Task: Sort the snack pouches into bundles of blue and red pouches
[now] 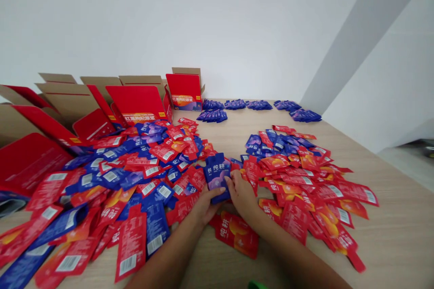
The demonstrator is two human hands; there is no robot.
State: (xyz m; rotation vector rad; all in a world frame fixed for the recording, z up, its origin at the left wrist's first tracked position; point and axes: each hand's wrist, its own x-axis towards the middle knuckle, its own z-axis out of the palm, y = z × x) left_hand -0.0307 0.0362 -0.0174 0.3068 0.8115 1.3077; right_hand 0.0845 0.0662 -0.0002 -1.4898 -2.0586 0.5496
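Observation:
Blue pouches (217, 172) with white lettering and purple fruit stand upright between my hands; a second edge shows behind the front one, so there are at least two. My left hand (206, 203) grips them at the lower left, thumb across the front. At their right edge my right hand (240, 192) is closed, with thumb and fingertips on the side. Just below lies a red pouch (237, 234) with orange fruit, flat on the table. Another red pouch (251, 172) rests right behind my right hand.
A heap of mixed red and blue pouches (145, 167) spreads on the left, another heap (298, 167) on the right. Open red cartons (142, 104) line the back left, with one more carton (185, 90) beside them. Fanned blue pouch stacks (259, 105) lie along the table's back edge.

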